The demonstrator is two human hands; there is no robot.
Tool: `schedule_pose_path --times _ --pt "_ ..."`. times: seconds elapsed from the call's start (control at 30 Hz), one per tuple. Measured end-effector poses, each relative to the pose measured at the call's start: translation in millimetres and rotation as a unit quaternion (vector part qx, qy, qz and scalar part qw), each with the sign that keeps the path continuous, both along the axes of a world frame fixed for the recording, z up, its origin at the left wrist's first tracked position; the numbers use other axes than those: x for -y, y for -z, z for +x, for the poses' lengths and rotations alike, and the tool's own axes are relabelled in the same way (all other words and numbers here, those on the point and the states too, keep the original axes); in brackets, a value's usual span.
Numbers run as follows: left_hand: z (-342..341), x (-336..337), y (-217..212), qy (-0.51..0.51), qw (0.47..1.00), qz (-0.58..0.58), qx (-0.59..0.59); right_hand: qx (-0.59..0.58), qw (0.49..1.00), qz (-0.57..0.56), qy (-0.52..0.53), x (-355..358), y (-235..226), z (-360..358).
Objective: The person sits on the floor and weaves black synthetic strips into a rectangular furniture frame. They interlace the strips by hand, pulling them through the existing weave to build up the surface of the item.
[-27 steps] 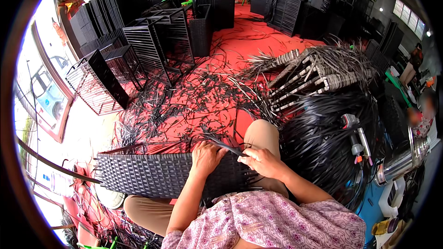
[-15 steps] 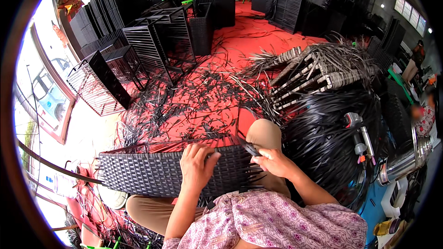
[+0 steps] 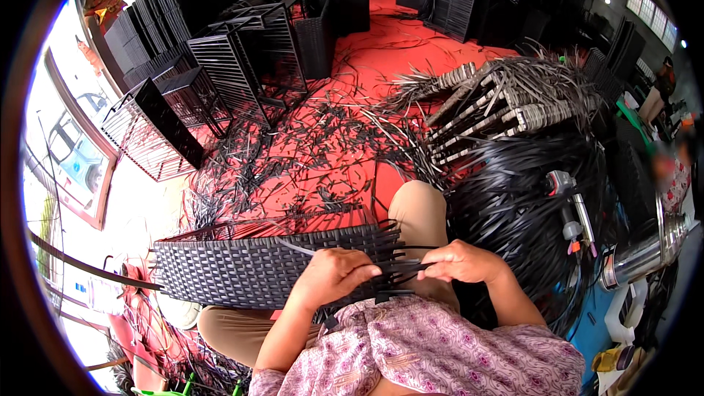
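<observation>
The red floor (image 3: 411, 51) spreads ahead of me, littered with black offcuts (image 3: 315, 154), with bare wire frames (image 3: 242, 73) standing to my left. A heap of black strips (image 3: 521, 198) lies just right of my knee. Across my lap rests the woven black panel (image 3: 242, 271). My left hand (image 3: 334, 275) curls closed against its loose right edge, and my right hand (image 3: 458, 262) pinches the black strands (image 3: 400, 268) sticking out there.
</observation>
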State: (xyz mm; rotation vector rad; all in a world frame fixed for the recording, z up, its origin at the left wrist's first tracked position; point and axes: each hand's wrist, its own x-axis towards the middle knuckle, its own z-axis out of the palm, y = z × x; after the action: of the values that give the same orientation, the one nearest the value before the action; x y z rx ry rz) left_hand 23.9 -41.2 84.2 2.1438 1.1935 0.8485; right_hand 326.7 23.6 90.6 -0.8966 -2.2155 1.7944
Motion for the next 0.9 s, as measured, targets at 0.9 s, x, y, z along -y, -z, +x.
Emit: schedule_pose_path --times 0.9 --pt "27.6 7.6 24.5 -0.053 0.993 0.047 -0.099 -0.057 0.971 0.21 0.102 32.8 63.1 -49.2"
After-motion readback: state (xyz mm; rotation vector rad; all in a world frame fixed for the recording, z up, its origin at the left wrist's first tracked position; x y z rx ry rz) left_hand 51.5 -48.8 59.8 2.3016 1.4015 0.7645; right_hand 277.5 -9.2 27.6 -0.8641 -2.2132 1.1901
